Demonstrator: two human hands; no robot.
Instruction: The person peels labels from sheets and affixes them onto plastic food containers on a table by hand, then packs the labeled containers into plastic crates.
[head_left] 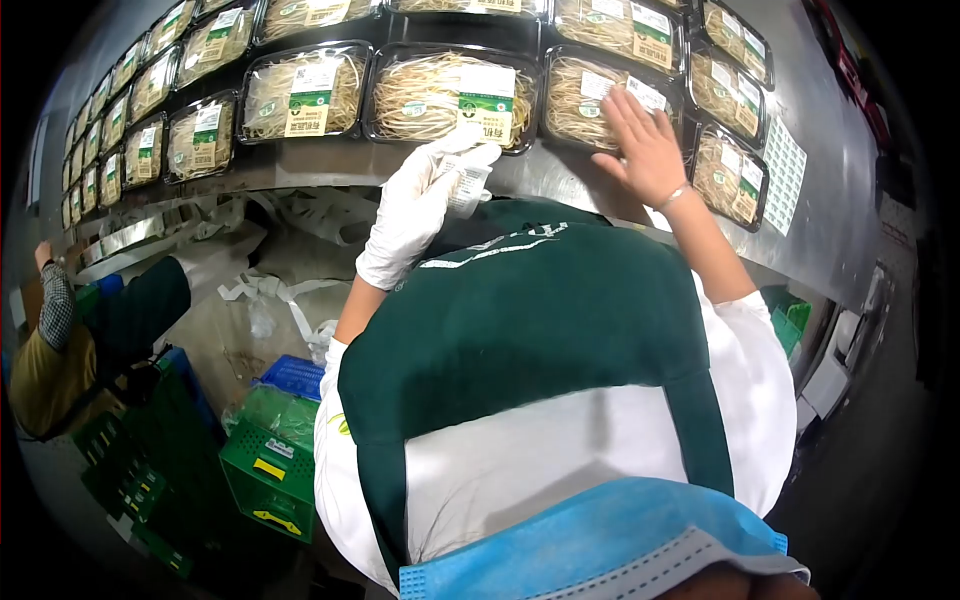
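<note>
My left hand (415, 200), in a white glove, is closed around a small stack or strip of white printed labels (468, 192) at the table's front edge. Just beyond it lies a black tray of bean sprouts (415, 95) under clear film, with a green and tan label. My bare right hand (642, 145) lies flat with fingers outstretched on another tray of bean sprouts (572, 108), over its white label. The palm and fingers hide part of that tray's labels.
Rows of similar sprout trays (305, 95) cover the metal table (840, 190). A sheet of green-printed stickers (785, 170) lies at right. Below left are a green crate (265, 465), a blue crate (300, 375) and plastic scraps (290, 300). Another person (60, 365) stands at far left.
</note>
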